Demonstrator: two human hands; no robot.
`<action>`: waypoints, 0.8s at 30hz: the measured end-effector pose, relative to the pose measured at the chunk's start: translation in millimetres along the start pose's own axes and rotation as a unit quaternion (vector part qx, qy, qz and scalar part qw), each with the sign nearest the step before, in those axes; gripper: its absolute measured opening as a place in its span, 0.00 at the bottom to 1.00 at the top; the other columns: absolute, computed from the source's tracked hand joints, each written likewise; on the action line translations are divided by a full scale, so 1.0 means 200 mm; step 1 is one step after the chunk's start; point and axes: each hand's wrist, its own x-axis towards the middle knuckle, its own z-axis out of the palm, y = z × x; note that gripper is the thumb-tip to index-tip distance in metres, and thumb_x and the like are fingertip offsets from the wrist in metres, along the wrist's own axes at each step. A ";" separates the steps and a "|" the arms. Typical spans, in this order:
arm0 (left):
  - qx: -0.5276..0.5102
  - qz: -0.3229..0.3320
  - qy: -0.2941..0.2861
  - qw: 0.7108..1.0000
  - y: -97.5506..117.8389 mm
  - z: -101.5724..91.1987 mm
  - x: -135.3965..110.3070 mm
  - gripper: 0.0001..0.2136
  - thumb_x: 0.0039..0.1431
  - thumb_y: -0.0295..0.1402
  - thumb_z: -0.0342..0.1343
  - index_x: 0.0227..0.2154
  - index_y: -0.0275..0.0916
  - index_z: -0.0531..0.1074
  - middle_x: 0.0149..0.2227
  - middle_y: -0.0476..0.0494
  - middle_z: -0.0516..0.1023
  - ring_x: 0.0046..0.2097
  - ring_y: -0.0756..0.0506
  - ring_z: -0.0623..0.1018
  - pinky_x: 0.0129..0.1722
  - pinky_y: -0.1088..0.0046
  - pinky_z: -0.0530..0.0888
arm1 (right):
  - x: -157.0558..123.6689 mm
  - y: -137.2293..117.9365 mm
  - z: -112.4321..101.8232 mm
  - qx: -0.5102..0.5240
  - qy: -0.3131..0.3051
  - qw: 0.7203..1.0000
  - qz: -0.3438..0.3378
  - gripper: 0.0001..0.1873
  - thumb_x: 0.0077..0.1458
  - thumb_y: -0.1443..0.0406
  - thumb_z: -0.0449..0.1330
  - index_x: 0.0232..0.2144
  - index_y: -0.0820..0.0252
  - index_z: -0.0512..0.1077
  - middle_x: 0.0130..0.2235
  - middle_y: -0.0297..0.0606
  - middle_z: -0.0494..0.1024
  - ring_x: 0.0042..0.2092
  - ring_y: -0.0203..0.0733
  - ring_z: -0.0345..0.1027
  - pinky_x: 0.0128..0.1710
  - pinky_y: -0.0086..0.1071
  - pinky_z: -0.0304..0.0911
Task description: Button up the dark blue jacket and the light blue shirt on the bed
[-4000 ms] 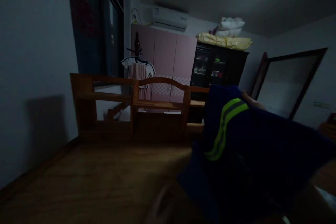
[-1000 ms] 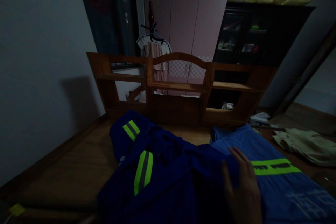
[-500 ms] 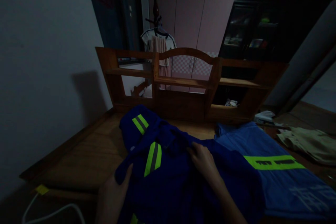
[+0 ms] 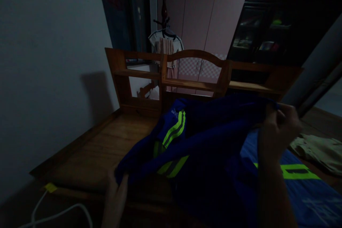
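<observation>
A dark blue work jacket [image 4: 211, 142] with yellow-green reflective bands hangs stretched between my two hands above the wooden bed board. My left hand [image 4: 117, 188] pinches one edge of it at the lower left. Up at the right, my right hand [image 4: 280, 128] is closed on another edge, raised higher than the left. Small white lettering shows near the upper band. Beneath and to the right of the jacket lies a lighter blue garment [image 4: 299, 192] with a wide yellow-green band, partly covered by the jacket and my right forearm.
A wooden headboard with shelves [image 4: 195, 83] stands at the far end of the bed board [image 4: 114, 142]. A white cable [image 4: 64, 212] runs at the lower left. Beige cloth [image 4: 320, 149] lies at the right. Beyond are a pink wardrobe [image 4: 197, 17] and clothes on a stand.
The jacket has been lifted off the bed board and spread out. My right hand has moved right and up with its edge; my left hand keeps hold at the lower left.
</observation>
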 end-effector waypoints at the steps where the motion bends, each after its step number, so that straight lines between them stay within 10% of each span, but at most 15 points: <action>1: 0.003 0.038 0.014 0.999 0.01 -0.01 0.01 0.25 0.55 0.39 0.52 0.55 0.39 0.57 0.53 0.36 0.68 0.54 0.37 0.71 0.53 0.53 0.69 | -0.01 0.02 -0.04 -0.021 -0.009 1.000 0.000 0.12 0.58 0.59 0.54 0.36 0.63 0.72 0.31 0.37 0.73 0.32 0.39 0.66 0.32 0.29 0.57; 8: 0.125 0.212 0.061 0.967 0.33 -0.01 -0.03 0.15 0.57 0.36 0.52 0.47 0.41 0.65 0.58 0.39 0.63 0.61 0.37 0.63 0.61 0.54 0.61 | -0.34 0.32 -0.40 -0.140 -0.286 0.936 0.148 0.24 0.52 0.46 0.56 0.34 0.61 0.73 0.32 0.39 0.75 0.33 0.46 0.68 0.31 0.35 0.59; 12: 0.092 0.243 -0.124 0.958 0.51 0.15 -0.10 0.15 0.61 0.38 0.50 0.50 0.45 0.64 0.59 0.45 0.65 0.60 0.43 0.65 0.60 0.59 0.63 | -0.59 0.38 -0.57 -0.030 -0.372 0.909 0.189 0.25 0.49 0.48 0.59 0.41 0.60 0.74 0.44 0.42 0.76 0.46 0.50 0.69 0.42 0.35 0.65; 17: 0.147 0.284 -0.390 0.864 0.56 0.29 -0.19 0.17 0.62 0.42 0.49 0.53 0.50 0.67 0.54 0.48 0.72 0.60 0.42 0.65 0.62 0.54 0.61 | -0.66 0.48 -0.76 0.025 -0.399 0.895 0.201 0.21 0.49 0.52 0.59 0.41 0.56 0.76 0.51 0.39 0.74 0.53 0.51 0.66 0.50 0.34 0.64; 24: 0.140 0.309 -0.510 0.790 0.48 0.23 -0.29 0.19 0.50 0.39 0.63 0.47 0.51 0.74 0.45 0.45 0.78 0.57 0.38 0.70 0.59 0.51 0.64 | -0.59 0.55 -0.83 -0.050 -0.333 0.880 0.335 0.27 0.53 0.49 0.55 0.50 0.56 0.72 0.55 0.38 0.71 0.58 0.58 0.59 0.59 0.49 0.56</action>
